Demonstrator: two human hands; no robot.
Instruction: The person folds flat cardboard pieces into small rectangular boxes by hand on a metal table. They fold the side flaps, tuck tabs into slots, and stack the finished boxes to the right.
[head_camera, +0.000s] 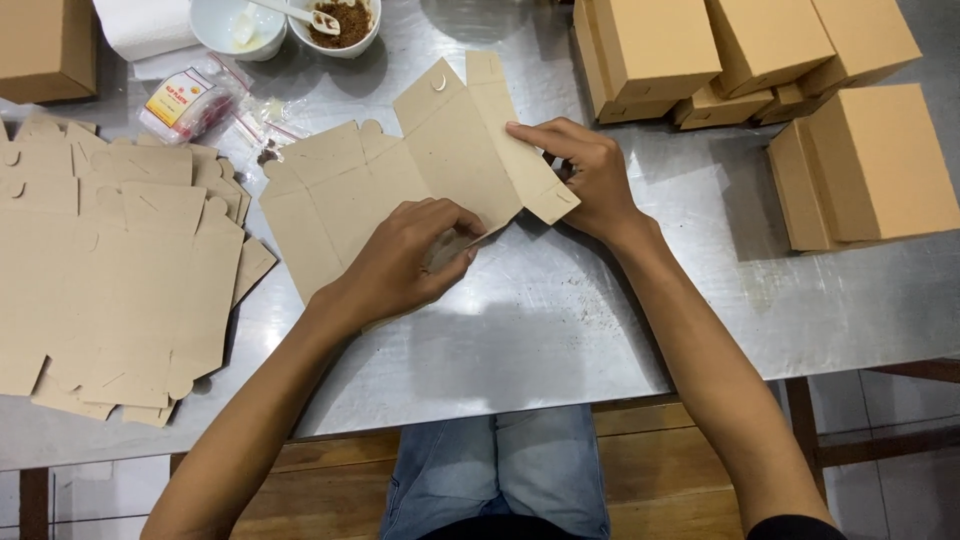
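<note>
Nearest of all, blue jeans (500, 470) are showing on the person's lap, and a brown wooden bench (330, 480) is sitting under them. Just past that, the shiny metal surface (560, 330) is stretching out, grey and a bit scratched.

Two bare arms are reaching over it. The left hand (405, 262) is curling its fingers and pinching the near edge of a flat cardboard box cutout (400, 175). The right hand (592, 178) is pressing its fingertips down on a long narrow flap of the same cutout, and that flap is bending up along a fold. The cutout is lying in the middle of the surface, between the two hands. It is thin, brown and smooth, with little round tabs and cut slits.

To the left, a messy stack of flat cutouts (110, 270) is lying spread out, all the same brown card.

To the right, folded cardboard boxes (860, 170) are standing close together, plain and square-cornered. More are sitting farther back.

Far away at the top, a small clear plastic packet (190, 100) is lying near two round white bowls. One white bowl (235, 28) is looking nearly empty. The other bowl (340, 22) is holding something brown and crumbly, with a spoon (300, 14) resting in it. A white paper roll (145, 25) is sitting beside them.
</note>
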